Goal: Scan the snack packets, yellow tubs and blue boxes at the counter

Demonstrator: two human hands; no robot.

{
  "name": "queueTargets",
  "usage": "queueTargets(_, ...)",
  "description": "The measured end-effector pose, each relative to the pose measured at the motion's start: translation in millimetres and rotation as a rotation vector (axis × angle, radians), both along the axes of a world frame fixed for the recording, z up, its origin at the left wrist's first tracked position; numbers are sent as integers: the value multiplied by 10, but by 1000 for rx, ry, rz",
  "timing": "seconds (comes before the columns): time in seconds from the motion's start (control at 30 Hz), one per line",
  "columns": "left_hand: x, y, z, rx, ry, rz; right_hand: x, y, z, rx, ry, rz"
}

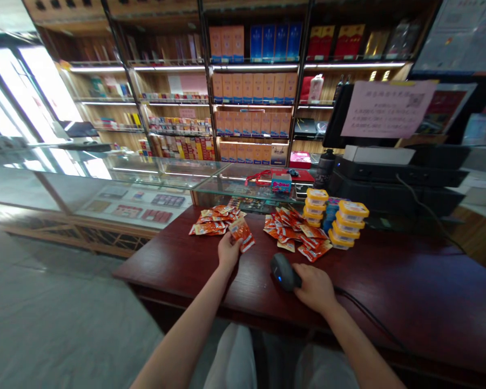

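Note:
Pinched in my left hand (229,250) is an orange snack packet (242,233), held just above the dark red wooden counter (251,286). My right hand (316,287) grips a black barcode scanner (282,271) with a small blue light, its head turned toward the middle. Its black cord (364,310) trails off to the right. Beyond my left hand lies a loose pile of like packets (210,221). Another heap of orange packets (294,229) spreads out past the scanner, against the stacked yellow-lidded tubs (345,225).
A glass display case (146,200) adjoins the counter's far side. On its glass sits a small teal and pink box (281,183). A monitor with a pink notice (389,108) stands at the right over black machines (397,183). Lit shelves (251,102) of boxed goods line the wall.

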State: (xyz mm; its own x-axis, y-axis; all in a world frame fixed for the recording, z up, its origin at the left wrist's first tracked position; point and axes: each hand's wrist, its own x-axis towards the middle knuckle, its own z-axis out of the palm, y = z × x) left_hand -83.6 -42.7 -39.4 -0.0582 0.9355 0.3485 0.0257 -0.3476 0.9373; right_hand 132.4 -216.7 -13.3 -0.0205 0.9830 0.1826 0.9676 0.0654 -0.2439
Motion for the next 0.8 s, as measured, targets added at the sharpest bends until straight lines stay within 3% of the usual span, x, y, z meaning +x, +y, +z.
queueTargets(0.13, -18, -22, -15, 12, 28, -6, -38, 90, 140, 9, 254, -43)
queueTargets(0.3, -23, -13, -57, 5, 96, 39, -217, 216, 306, 143, 723, 148)
queueTargets(0.63, -39, -62, -59, 72, 233, 27, -485, 174, 458, 167, 804, 137)
queueTargets(0.8, -24, -61, -42, 14, 231, 78, -501, 172, 465, 175, 762, 129)
